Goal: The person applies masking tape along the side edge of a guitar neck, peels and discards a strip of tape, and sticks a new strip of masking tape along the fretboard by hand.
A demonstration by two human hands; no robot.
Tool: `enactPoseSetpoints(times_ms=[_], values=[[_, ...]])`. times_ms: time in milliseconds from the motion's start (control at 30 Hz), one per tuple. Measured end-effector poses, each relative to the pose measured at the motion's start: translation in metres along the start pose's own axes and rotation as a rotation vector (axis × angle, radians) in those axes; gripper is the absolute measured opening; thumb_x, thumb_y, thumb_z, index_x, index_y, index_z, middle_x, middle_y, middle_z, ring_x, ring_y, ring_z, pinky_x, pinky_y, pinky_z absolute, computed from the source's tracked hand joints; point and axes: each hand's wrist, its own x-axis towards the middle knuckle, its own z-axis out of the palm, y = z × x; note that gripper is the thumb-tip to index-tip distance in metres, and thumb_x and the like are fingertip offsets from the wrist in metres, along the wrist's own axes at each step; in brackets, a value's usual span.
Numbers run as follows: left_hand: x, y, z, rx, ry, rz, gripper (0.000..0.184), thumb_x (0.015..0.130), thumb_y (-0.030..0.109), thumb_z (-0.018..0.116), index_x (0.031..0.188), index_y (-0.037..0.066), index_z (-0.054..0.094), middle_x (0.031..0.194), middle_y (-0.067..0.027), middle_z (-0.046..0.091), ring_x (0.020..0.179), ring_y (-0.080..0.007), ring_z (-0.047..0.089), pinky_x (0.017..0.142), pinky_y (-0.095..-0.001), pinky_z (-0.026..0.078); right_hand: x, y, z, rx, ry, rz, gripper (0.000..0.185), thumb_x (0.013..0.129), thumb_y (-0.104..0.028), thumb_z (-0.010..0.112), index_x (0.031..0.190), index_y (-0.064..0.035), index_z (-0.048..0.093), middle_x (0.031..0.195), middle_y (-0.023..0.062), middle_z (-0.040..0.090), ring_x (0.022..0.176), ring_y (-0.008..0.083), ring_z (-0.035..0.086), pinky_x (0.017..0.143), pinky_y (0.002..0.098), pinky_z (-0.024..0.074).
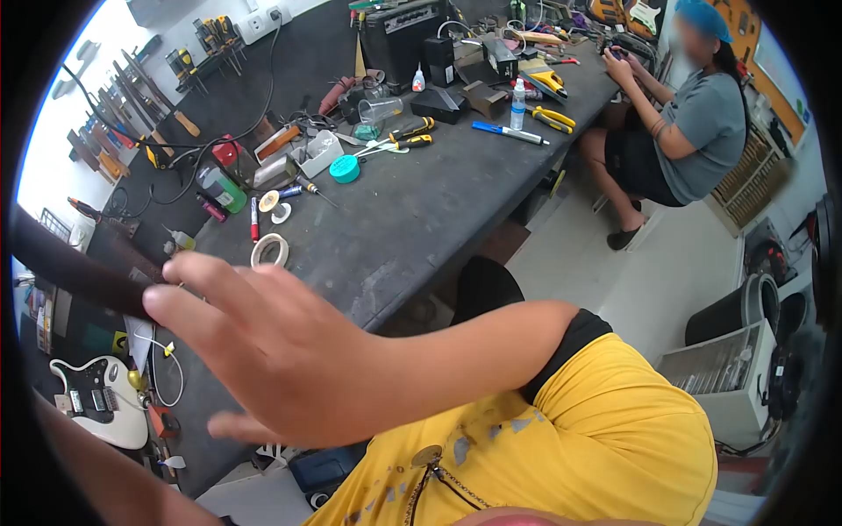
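My right hand (281, 351) reaches across from the right with its fingers stretched out and the thumb apart, so it is open. Its fingertips overlap the end of a dark, blurred, long object (79, 267) at the left edge; whether they touch it I cannot tell. Part of my left forearm (123, 465) shows at the lower left, but the left hand is out of view. Just beyond my right hand, a roll of tape (270, 252) lies on the dark workbench (377, 263). A red marker (255, 219) is beside the tape.
A white guitar body (101, 403) lies at the lower left. Tools hang on the back wall. On the bench are a teal container (345, 169), yellow-black screwdrivers (410, 131), pliers (553, 119) and a clear bottle (518, 105). A person (702, 114) sits at the far right.
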Motion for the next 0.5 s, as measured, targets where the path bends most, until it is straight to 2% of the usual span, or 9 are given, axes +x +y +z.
enactPoseSetpoints(times_ms=[100, 133, 267, 300, 333, 367, 400, 433, 500], values=[[0.018, -0.036, 0.039, 0.238, -0.185, -0.105, 0.033, 0.1, 0.013, 0.07, 0.129, -0.003, 0.071, 0.104, -0.0121, 0.076, 0.082, -0.0164, 0.071, 0.073, -0.0298, 0.061, -0.02, 0.003, -0.01, 0.162, -0.038, 0.027, 0.102, 0.077, -0.017, 0.095, 0.16, -0.0025, 0.038, 0.153, 0.0272, 0.045, 0.123, 0.0441, 0.064, 0.099, 0.0569, 0.0487], [0.015, -0.052, 0.052, 0.306, -0.248, -0.139, 0.037, 0.099, 0.013, 0.07, 0.132, -0.002, 0.07, 0.105, -0.0107, 0.076, 0.081, -0.0149, 0.071, 0.073, -0.0293, 0.06, -0.026, 0.004, -0.019, 0.148, -0.096, 0.05, 0.094, 0.081, -0.016, 0.092, 0.159, -0.004, 0.04, 0.153, 0.0237, 0.047, 0.118, 0.0415, 0.068, 0.101, 0.0548, 0.0501], [-0.017, -0.124, 0.099, 0.542, -0.49, -0.269, 0.054, 0.093, 0.015, 0.072, 0.145, 0.0, 0.067, 0.113, -0.0051, 0.074, 0.079, -0.0091, 0.067, 0.073, -0.0275, 0.057, -0.058, 0.008, -0.057, 0.258, -0.528, 0.174, 0.069, 0.086, -0.014, 0.087, 0.145, -0.0022, 0.054, 0.128, 0.0145, 0.065, 0.101, 0.0342, 0.072, 0.093, 0.0487, 0.0542], [-0.036, -0.135, 0.121, 0.647, -0.494, -0.285, 0.067, 0.087, 0.013, 0.076, 0.152, 0.002, 0.063, 0.108, -0.0043, 0.074, 0.079, -0.0112, 0.068, 0.071, -0.029, 0.057, -0.062, 0.009, -0.069, 0.299, -0.606, 0.183, 0.059, 0.088, -0.013, 0.086, 0.139, -0.0015, 0.058, 0.117, 0.0119, 0.068, 0.095, 0.0331, 0.072, 0.089, 0.0475, 0.0549], [-0.042, -0.163, 0.126, 0.707, -0.579, -0.303, 0.065, 0.084, 0.012, 0.078, 0.144, -0.005, 0.063, 0.094, -0.0148, 0.074, 0.079, -0.0173, 0.076, 0.071, -0.0355, 0.059, -0.067, 0.008, -0.082, 0.338, -0.681, 0.196, 0.049, 0.09, -0.011, 0.084, 0.133, -0.0008, 0.063, 0.107, 0.0094, 0.072, 0.089, 0.0319, 0.072, 0.084, 0.0463, 0.0557], [-0.058, -0.196, 0.127, 0.717, -0.609, -0.361, 0.078, 0.083, 0.012, 0.079, 0.156, -0.003, 0.058, 0.109, -0.0221, 0.077, 0.086, -0.024, 0.079, 0.079, -0.0397, 0.062, -0.066, 0.003, -0.099, 0.458, -0.651, 0.22, 0.039, 0.093, -0.013, 0.082, 0.127, -0.0014, 0.066, 0.099, 0.008, 0.07, 0.086, 0.0322, 0.071, 0.081, 0.0462, 0.0553], [-0.072, -0.225, 0.13, 0.784, -0.672, -0.379, 0.088, 0.081, 0.007, 0.078, 0.165, 0.0, 0.052, 0.109, -0.0161, 0.077, 0.085, -0.0194, 0.075, 0.079, -0.0381, 0.061, -0.058, -0.007, -0.119, 0.576, -0.624, 0.246, 0.03, 0.095, -0.014, 0.08, 0.12, -0.002, 0.069, 0.092, 0.0066, 0.069, 0.083, 0.0325, 0.07, 0.077, 0.0461, 0.0549], [-0.084, -0.246, 0.136, 0.759, -0.699, -0.421, 0.087, 0.081, 0.008, 0.078, 0.164, 0.0, 0.052, 0.109, -0.0184, 0.077, 0.087, -0.0219, 0.076, 0.082, -0.0388, 0.06, -0.049, -0.015, -0.138, 0.691, -0.597, 0.274, 0.021, 0.097, -0.015, 0.079, 0.113, -0.0026, 0.072, 0.085, 0.0052, 0.068, 0.08, 0.0329, 0.068, 0.074, 0.0461, 0.0545], [-0.103, -0.29, 0.146, 0.628, -0.749, -0.52, 0.086, 0.081, 0.008, 0.075, 0.163, -0.001, 0.054, 0.109, -0.0222, 0.078, 0.091, -0.026, 0.078, 0.087, -0.0399, 0.06, -0.036, -0.026, -0.167, 1.023, -0.471, 0.149, 0.011, 0.102, -0.018, 0.073, 0.101, -0.0069, 0.075, 0.083, 0.0036, 0.066, 0.075, 0.0314, 0.066, 0.07, 0.0446, 0.0535]])
